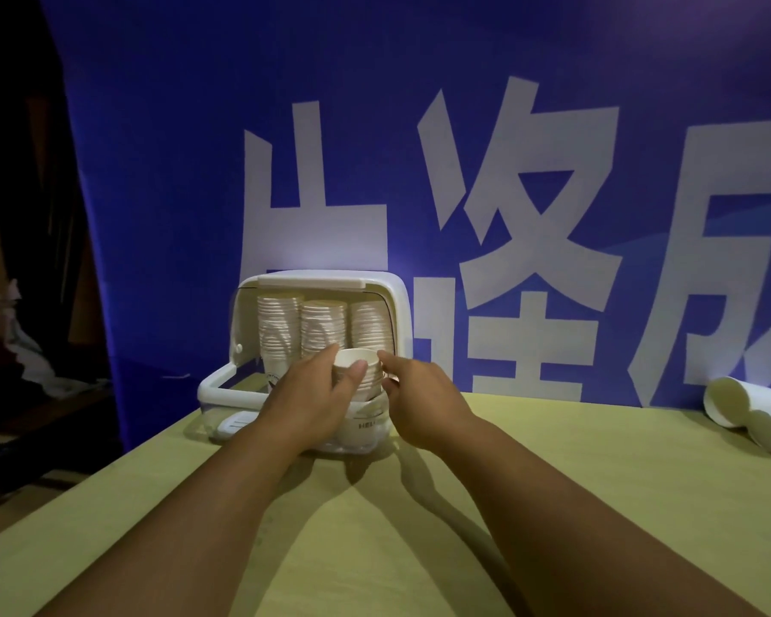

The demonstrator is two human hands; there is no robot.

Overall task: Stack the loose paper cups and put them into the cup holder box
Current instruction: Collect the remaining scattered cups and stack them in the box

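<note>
The left hand had its grip closed on a short stack of paper cups, fingers curled round the far left side and the thumb pressed on the near side just under the top rim. The right hand gripped the same stack from the right, forefinger and thumb pinching the cup rims. The stack stood upright, mouth up, between the two hands at the open front of the cup holder box; whether its base rested on the box floor could not be told, as the hands hid it. Behind it, inside the box, stood three taller cup stacks side by side, reaching nearly to the raised lid. The box sat at the far left edge of the yellow tabletop. Well apart, at the far right, loose paper cups lay on their sides. A blue banner with large white characters hung behind.
</note>
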